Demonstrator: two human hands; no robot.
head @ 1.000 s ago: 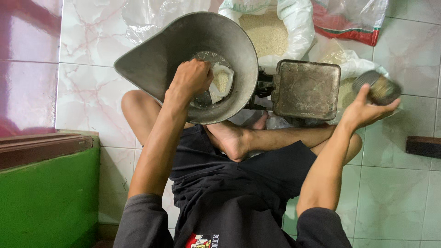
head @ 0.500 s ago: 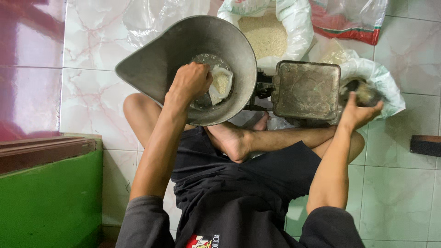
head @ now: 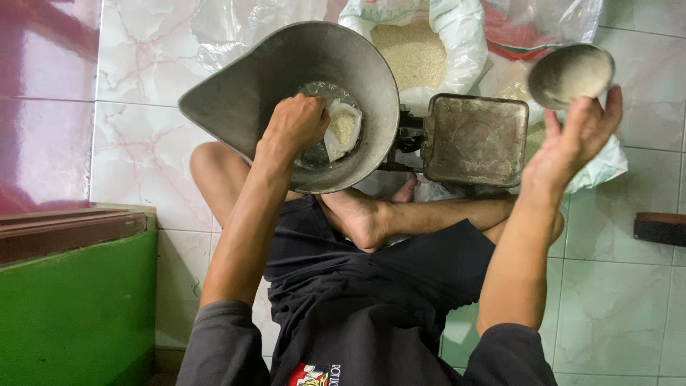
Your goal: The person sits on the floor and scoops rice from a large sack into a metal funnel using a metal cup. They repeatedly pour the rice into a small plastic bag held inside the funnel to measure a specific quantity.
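A small clear plastic bag (head: 341, 129) partly filled with pale grain is seen in the upper middle of the frame, inside a large grey metal scale pan (head: 286, 71). It is gripped at its mouth by the left hand (head: 296, 125), whose fingers are curled shut around the plastic. At upper right, a small round metal bowl (head: 570, 73) is held by the right hand (head: 575, 139), fingers spread wide and only loosely cupped beneath it. Between the two hands a square rusty weighing platform (head: 475, 139) is seen. Behind it, at the top of the frame, an open white sack of grain (head: 414, 50) is set on the pale tiled floor (head: 143, 143).
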